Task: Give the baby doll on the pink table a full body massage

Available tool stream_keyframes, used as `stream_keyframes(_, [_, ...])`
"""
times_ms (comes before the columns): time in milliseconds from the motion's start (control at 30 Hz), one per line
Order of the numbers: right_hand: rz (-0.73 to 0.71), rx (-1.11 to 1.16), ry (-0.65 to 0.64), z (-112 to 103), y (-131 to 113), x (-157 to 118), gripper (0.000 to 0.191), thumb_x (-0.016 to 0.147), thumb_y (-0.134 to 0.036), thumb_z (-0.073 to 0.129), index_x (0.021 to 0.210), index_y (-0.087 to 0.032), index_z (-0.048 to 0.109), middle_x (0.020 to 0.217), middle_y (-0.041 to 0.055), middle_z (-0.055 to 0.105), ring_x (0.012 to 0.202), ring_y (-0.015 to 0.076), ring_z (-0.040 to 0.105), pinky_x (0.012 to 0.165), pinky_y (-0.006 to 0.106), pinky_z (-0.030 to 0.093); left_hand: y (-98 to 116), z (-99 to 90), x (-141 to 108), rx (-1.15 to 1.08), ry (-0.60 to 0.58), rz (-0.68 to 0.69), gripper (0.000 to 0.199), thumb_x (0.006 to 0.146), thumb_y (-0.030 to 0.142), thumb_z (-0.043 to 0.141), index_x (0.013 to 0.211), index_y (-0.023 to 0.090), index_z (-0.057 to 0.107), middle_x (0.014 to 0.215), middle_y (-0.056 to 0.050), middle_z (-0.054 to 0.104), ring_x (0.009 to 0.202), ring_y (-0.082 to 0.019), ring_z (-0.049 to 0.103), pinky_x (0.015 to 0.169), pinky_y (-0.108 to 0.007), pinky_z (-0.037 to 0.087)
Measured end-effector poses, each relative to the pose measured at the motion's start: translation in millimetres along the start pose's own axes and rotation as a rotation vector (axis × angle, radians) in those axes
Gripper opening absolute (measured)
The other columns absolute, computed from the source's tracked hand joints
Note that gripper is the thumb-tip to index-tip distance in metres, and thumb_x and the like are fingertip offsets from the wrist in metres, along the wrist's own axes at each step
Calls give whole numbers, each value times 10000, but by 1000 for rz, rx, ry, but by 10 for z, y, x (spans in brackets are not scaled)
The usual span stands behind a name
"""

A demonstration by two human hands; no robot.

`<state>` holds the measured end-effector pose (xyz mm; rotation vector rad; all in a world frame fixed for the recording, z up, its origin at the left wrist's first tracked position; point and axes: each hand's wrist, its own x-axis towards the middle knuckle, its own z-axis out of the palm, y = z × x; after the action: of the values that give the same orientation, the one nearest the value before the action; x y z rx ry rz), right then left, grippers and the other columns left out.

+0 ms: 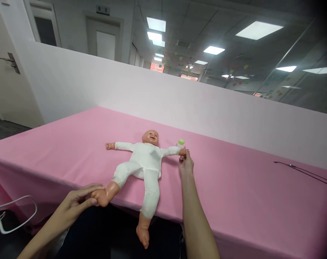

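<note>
A baby doll (148, 156) with a white cloth body lies on its back on the pink tablecloth (233, 194), arms spread and head toward the wall. Its lower legs reach past the table's near edge. My left hand (81, 199) is closed around the toes of the doll's foot at the left, thumb below and fingers above. At the doll's hand on the right, my right hand (186, 162) pinches the small plastic fingers. The other foot hangs free over my lap.
A small clear container with a green lid (181, 142) stands just behind the doll's right-side hand. A thin black cord (309, 171) lies at the far right. White cables (17, 226) are at the lower left. A white wall (166, 97) borders the table's back.
</note>
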<state>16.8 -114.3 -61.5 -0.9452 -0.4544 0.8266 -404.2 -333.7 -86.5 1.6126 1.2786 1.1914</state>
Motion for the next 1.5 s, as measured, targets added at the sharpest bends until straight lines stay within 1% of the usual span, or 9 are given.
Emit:
stream_keyframes(267, [-32, -375, -691, 307, 72, -506, 392, 706, -523, 874, 700, -185, 674, 552, -43, 572, 468, 92, 470, 463, 235, 394, 515, 563, 1071, -396, 3, 87, 375, 913, 499, 693, 1024, 155, 790, 1099, -97, 774, 1096, -301, 708, 1027, -455, 566])
stream_keyframes(400, [-59, -446, -786, 333, 98, -635, 387, 724, -521, 859, 696, -181, 677, 590, -28, 623, 476, 96, 491, 481, 243, 413, 430, 845, 1474, -487, -38, 87, 413, 840, 537, 764, 962, 144, 792, 1049, -111, 780, 1061, -306, 717, 1001, -474, 572])
stream_keyframes(533, [-66, -278, -598, 314, 90, -491, 361, 700, -489, 870, 782, -181, 701, 669, -27, 654, 465, 67, 435, 435, 222, 363, 405, 763, 1317, -488, -41, 64, 408, 894, 526, 719, 1041, 151, 782, 1093, -105, 771, 1080, -284, 706, 1022, -448, 557])
stream_keyframes(767, [-15, -72, 145, -11, 146, 47, 220, 781, -296, 804, 747, -194, 612, 642, -51, 579, 495, 74, 449, 449, 207, 413, 133, 165, 270, -219, 20, -44, 366, 899, 481, 728, 1152, 224, 793, 1000, -51, 774, 871, -224, 712, 820, -304, 601])
stream_keyframes(867, [0, -147, 212, -159, 209, 131, 272, 779, -280, 814, 689, -195, 572, 591, -56, 546, 486, 83, 457, 413, 210, 377, -100, 53, -68, -150, -34, -57, 360, 864, 485, 751, 1127, 249, 817, 974, -58, 791, 781, -231, 713, 692, -285, 601])
stream_keyframes(1000, [-22, -163, 187, -139, 181, 114, 319, 771, -362, 834, 695, -196, 573, 584, -61, 555, 469, 77, 452, 407, 210, 375, -218, 64, -205, -128, -34, -48, 372, 825, 501, 767, 1087, 245, 833, 1056, -84, 795, 940, -311, 732, 720, -317, 616])
stream_keyframes(1167, [-55, -1, -143, 117, 44, -64, 380, 685, -472, 894, 828, -199, 671, 664, -53, 613, 458, 48, 410, 401, 191, 367, 135, 203, 134, -194, 56, -60, 412, 843, 517, 750, 1111, 211, 815, 1092, -86, 783, 882, -266, 724, 752, -310, 602])
stream_keyframes(1367, [-50, -377, -723, 305, 113, -478, 397, 692, -514, 896, 726, -171, 698, 583, -34, 609, 457, 76, 468, 434, 219, 380, 437, 688, 1087, -328, 17, 57, 376, 913, 495, 682, 1057, 158, 768, 944, -91, 776, 845, -241, 731, 706, -291, 542])
stream_keyframes(1500, [-63, -410, -759, 325, 152, -578, 395, 706, -505, 886, 692, -170, 677, 571, -41, 597, 454, 79, 468, 441, 224, 374, 343, 942, 1467, -353, -37, 83, 382, 913, 495, 680, 1022, 135, 748, 924, -106, 786, 825, -250, 748, 693, -287, 507])
